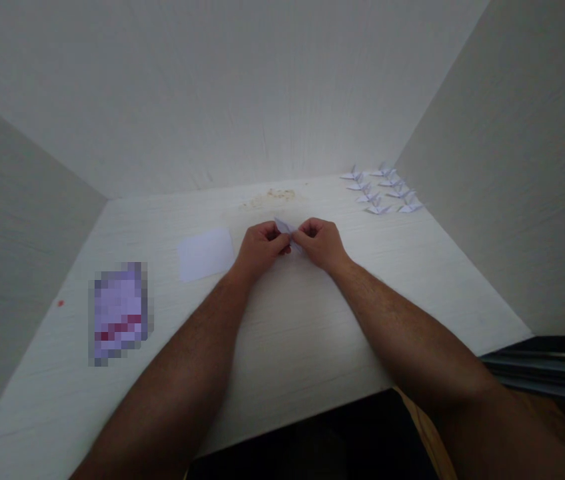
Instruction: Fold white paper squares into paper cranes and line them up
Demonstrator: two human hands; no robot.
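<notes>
Between my two hands is a small piece of folded white paper (285,225), its pointed tip sticking up toward the back wall. My left hand (264,248) pinches it from the left, thumb against fingers. From the right, my right hand (320,241) pinches the same paper, and the fingertips of both hands nearly meet. Much of the folded paper is hidden behind my fingers. Just left of my left hand a flat white sheet of paper (206,254) lies on the table.
Several folded paper cranes (377,209) stand in rows at the back right, near the side wall. A blurred-out purple packet (117,307) lies at the left, with a small red spot (60,303) beside it. White walls enclose the table (292,360) on three sides.
</notes>
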